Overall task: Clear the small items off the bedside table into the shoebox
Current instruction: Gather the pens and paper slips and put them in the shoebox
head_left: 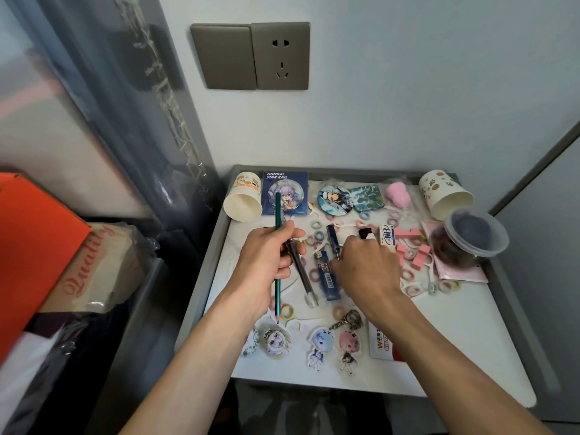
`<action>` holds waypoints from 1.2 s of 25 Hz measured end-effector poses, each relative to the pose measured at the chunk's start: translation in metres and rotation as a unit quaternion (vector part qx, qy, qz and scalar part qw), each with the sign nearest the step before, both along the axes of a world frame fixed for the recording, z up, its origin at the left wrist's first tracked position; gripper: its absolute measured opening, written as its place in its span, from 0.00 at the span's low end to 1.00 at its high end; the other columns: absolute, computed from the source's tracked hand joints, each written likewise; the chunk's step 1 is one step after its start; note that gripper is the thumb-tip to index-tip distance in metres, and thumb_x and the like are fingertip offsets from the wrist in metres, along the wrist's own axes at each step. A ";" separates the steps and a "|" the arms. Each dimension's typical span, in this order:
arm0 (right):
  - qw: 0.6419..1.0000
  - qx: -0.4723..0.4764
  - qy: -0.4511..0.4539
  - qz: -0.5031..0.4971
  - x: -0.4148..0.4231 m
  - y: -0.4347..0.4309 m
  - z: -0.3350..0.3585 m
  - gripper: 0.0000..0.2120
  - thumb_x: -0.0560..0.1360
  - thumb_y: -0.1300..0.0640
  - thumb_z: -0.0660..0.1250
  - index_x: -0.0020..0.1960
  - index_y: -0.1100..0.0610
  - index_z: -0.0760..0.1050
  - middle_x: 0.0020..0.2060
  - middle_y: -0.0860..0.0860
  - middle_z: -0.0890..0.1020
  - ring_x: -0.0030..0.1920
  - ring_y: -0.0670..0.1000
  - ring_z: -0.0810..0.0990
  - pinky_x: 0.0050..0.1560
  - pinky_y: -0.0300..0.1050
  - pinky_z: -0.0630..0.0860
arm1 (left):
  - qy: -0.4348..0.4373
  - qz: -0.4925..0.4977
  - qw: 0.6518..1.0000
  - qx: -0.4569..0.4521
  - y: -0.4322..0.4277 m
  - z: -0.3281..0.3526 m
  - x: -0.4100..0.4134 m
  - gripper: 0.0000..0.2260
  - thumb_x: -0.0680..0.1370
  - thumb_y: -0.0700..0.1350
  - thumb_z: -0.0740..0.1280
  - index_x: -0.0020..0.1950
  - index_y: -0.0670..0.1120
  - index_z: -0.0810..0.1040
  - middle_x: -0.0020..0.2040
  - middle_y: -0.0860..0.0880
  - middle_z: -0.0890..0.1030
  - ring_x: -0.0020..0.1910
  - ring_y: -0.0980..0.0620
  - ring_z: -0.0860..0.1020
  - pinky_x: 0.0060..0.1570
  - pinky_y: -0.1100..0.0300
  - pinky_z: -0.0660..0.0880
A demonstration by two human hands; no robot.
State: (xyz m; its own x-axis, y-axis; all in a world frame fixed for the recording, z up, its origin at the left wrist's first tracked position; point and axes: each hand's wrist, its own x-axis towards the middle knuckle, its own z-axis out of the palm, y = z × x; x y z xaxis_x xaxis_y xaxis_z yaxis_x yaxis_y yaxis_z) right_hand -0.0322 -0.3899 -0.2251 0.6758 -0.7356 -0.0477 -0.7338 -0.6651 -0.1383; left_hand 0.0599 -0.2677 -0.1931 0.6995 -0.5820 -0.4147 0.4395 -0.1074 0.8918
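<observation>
Left hand (266, 255) grips a green pencil (277, 211) and dark pen (306, 284), left of the blue lighter (326, 274) on the worktop (455, 324). Right hand (365, 268) curls at the small screwdriver (332, 235) beside the lighter, though I cannot tell if it grips. The screwdriver looks light, stiff and slippery, so pinch its handle.

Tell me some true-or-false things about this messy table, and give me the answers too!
1. The left hand holds a green pencil. True.
2. The right hand holds the blue lighter. False: the lighter lies on the table, beside that hand.
3. The left cup and the right cup stand upright. False: both lie on their sides.
4. The pink-haired figure lies beside the blue-haired figure, near the table's front edge. True.
5. A plug sits in the wall socket. False: nothing is plugged in.
</observation>
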 end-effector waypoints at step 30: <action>0.851 0.339 -0.369 0.159 -0.001 0.125 0.126 0.08 0.76 0.50 0.69 0.41 0.52 0.80 0.30 0.44 0.81 0.29 0.41 0.75 0.34 0.39 0.71 | -0.001 0.093 0.969 -0.228 0.120 0.094 -0.016 0.14 0.83 0.48 0.59 0.42 0.41 0.75 0.37 0.46 0.79 0.38 0.47 0.82 0.42 0.53 0.81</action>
